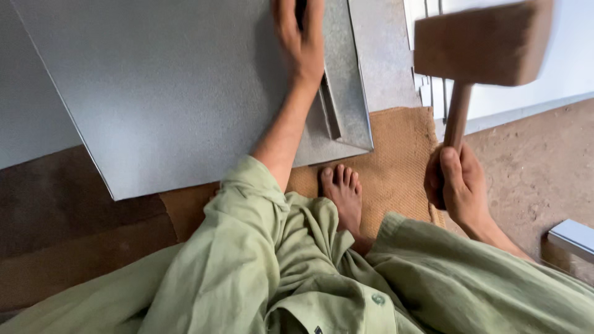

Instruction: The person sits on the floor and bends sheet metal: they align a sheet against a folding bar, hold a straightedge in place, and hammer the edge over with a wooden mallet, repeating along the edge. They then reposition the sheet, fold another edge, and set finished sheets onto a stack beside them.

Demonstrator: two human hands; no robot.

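Note:
A large grey metal sheet (167, 93) lies flat on the floor in front of me. My left hand (300, 37) rests on its right part, near a folded edge, and seems to hold a thin dark object against it. Beside that hand a narrow metal strip (331, 111) lies along the sheet. My right hand (458, 182) grips the handle of a wooden mallet (482, 43), whose block head is raised at the upper right, clear of the sheet. My bare foot (343, 192) rests on a brown woven mat (396, 167) just below the sheet's edge.
Another grey sheet (31, 111) lies under the first at the left. Pale panels and metal strips (557, 68) lie at the upper right. A small metal piece (572, 238) sits on the rough floor at the right. My green garment fills the foreground.

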